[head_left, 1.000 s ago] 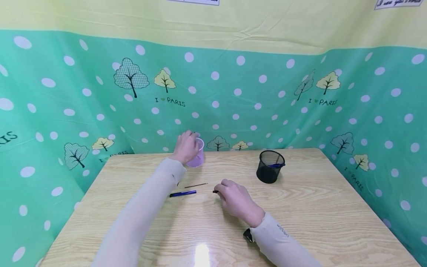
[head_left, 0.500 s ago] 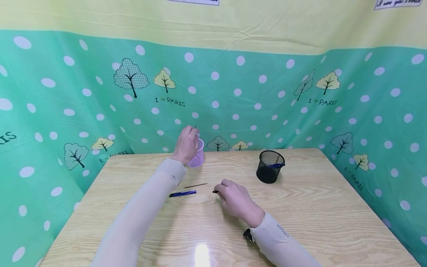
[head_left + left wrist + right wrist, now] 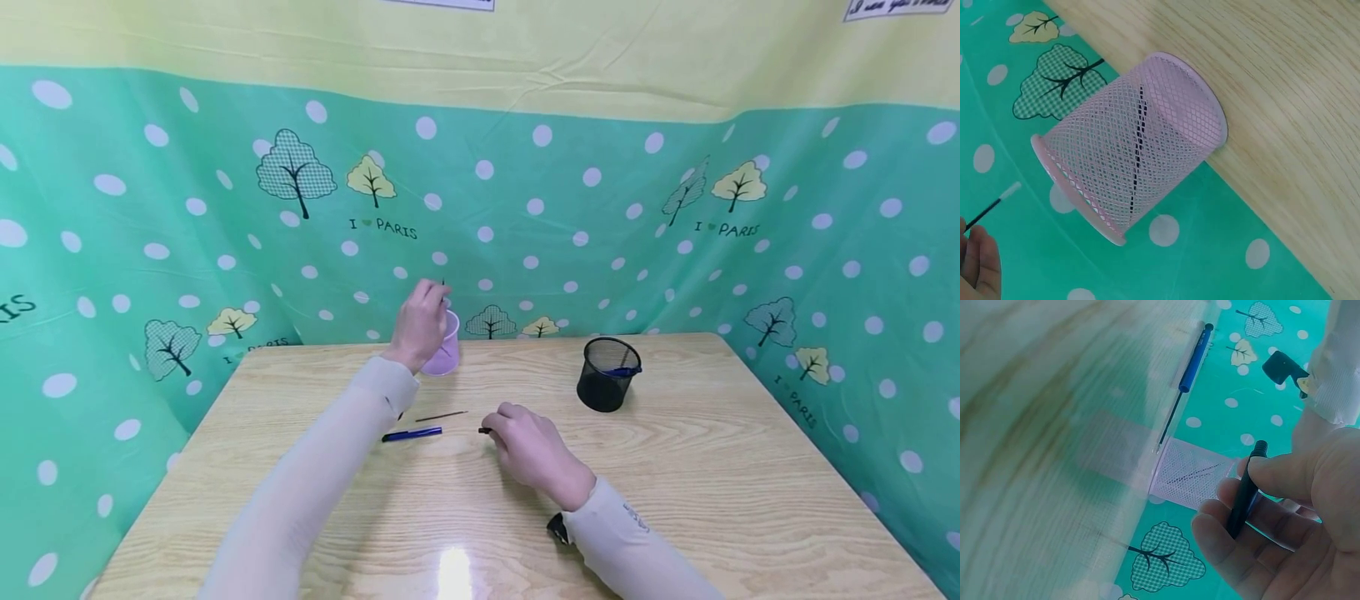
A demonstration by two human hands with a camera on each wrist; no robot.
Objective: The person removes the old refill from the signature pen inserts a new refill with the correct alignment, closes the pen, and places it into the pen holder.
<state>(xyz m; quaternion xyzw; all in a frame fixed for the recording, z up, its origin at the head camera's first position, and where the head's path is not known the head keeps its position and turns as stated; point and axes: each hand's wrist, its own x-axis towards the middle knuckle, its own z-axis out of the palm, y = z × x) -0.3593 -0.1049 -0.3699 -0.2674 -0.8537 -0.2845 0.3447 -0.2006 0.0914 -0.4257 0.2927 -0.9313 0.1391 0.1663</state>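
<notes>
My left hand (image 3: 422,325) is at the rim of a lilac mesh pen cup (image 3: 442,354). It pinches a thin black pen refill (image 3: 986,212) with a whitish end, outside the cup's mouth in the left wrist view. Through the mesh shows another slim dark stick (image 3: 1139,144). Low over the table, my right hand (image 3: 534,454) grips a black pen barrel (image 3: 1245,497) with a ridged end between thumb and fingers. On the wood between the hands lie a blue pen (image 3: 412,434) with a black end and a thin dark refill (image 3: 441,416).
A black mesh cup (image 3: 602,392) with a blue pen (image 3: 622,372) in it stands at the back right. Green dotted cloth (image 3: 540,250) hangs behind the table (image 3: 675,483). My left sleeve (image 3: 322,475) crosses the table's left part.
My left hand has risen slightly at the lilac cup, and the refill's dark end now shows higher above its fingers. The right hand stays in place.
</notes>
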